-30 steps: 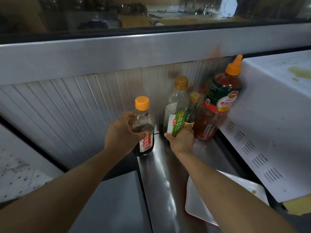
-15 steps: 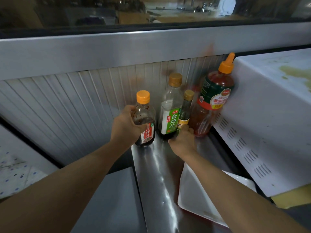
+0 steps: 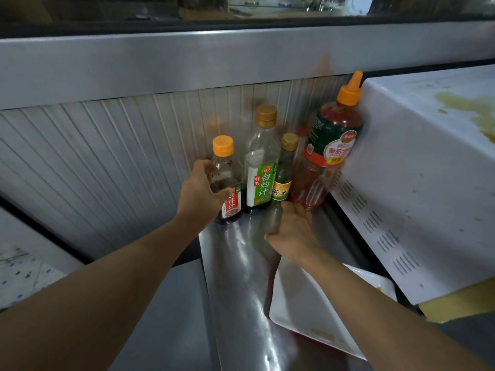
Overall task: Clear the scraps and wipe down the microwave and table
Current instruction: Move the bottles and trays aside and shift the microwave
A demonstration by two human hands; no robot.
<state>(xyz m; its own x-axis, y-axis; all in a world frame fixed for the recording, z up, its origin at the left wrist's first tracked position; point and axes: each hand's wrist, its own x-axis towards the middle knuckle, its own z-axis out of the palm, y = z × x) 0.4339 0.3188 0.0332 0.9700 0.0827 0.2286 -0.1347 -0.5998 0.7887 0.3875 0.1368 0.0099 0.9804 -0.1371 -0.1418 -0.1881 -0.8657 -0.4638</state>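
On the steel counter (image 3: 235, 277), four bottles stand in a row against a ribbed metal wall (image 3: 107, 162): a small dark sauce bottle (image 3: 227, 188) with an orange cap, a taller clear bottle (image 3: 261, 167) with a green label, a slim green bottle (image 3: 284, 175), and a big red ketchup bottle (image 3: 329, 153) leaning against the white microwave (image 3: 417, 183), whose top carries yellowish stains. The left hand (image 3: 199, 192) grips the small dark sauce bottle with its fingers (image 3: 205, 167) curled round it, while the right hand (image 3: 293, 228) lies near the base of the slim green bottle, too blurred to show whether it holds anything. A white tray (image 3: 302, 306) lies on the counter under the right forearm.
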